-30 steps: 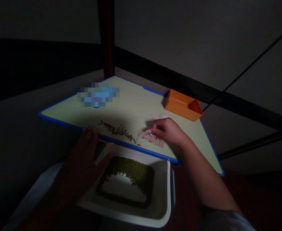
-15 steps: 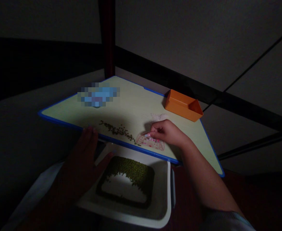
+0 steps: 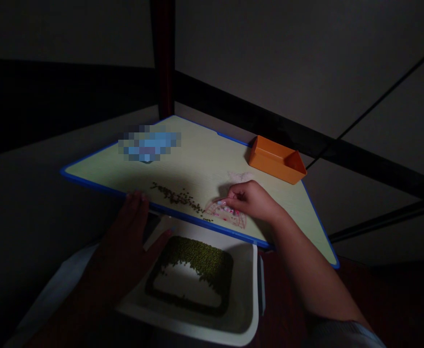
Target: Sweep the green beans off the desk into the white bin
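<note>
My right hand (image 3: pixel 250 198) pinches the top of a clear protractor (image 3: pixel 230 215) with pink markings, its flat edge towards the front of a pale board (image 3: pixel 197 154) with a blue rim. Small dark green beans (image 3: pixel 177 197) lie scattered on the board, left of the protractor, some close to its left corner. My left hand (image 3: pixel 132 232) is in shadow, fingers stretched to the board's front edge and thumb apart over a white container (image 3: pixel 248 290). More green beans (image 3: pixel 197 256) lie in that container, below the board's front edge.
An orange open box (image 3: pixel 277 162) stands at the board's back right corner. A blurred blue object (image 3: pixel 148 145) lies at the back left. Behind the protractor is a pale, faint patch (image 3: pixel 240 176). Dark walls (image 3: pixel 306 58) rise behind the board.
The protractor has tilted slightly in my right hand, and a few beans by its left corner have shifted a little. My left hand stays in place on the board's edge.
</note>
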The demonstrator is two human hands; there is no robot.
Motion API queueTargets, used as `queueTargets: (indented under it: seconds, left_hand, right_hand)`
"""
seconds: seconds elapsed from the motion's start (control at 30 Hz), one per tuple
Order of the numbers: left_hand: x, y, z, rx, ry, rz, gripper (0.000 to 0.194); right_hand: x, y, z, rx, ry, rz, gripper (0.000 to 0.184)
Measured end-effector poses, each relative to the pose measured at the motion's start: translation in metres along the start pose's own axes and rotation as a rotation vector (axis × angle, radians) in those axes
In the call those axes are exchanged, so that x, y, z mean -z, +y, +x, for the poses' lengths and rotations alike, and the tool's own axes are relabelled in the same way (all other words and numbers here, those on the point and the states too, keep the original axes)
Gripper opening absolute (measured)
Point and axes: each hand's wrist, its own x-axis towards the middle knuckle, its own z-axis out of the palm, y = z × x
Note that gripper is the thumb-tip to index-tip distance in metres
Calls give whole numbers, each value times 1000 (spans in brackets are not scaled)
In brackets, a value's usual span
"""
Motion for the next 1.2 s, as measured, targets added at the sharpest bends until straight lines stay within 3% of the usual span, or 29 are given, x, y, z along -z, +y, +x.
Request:
queueTargets:
  seconds: [0.3,0.53,0.83,1.2]
  left_hand:
    - [4,4,1,40,-29,-22,87]
    - [4,4,0,41,-31,-2,87]
    - [-6,-6,-4,-16,47,17,81]
    - [-4,-7,-5,-22,44,-6,79]
  right_hand:
    - [2,-1,-1,-21,4,12,28]
    - [1,-3,-2,30,-66,77,28]
    - [-7,-6,2,44,-12,35,27]
    - [-2,-2,-1,3,34,30,24]
